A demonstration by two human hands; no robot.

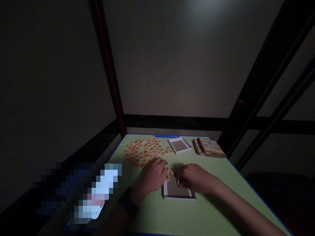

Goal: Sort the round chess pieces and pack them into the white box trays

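My left hand (154, 174) and my right hand (193, 177) meet over the far edge of a shallow white box tray (179, 196) on the green table (197, 216). Both hands have their fingers curled around a few small round pale game pieces (169, 171) held between them. A spread of several such pieces (144, 150), marked red and black, lies flat on the table just beyond my left hand.
A second white tray (179, 145) sits at the table's far edge, with a stack of two printed orange boxes (209, 147) to its right. A blurred-out bright area (98, 193) lies at the left. Dark frame posts rise behind the table.
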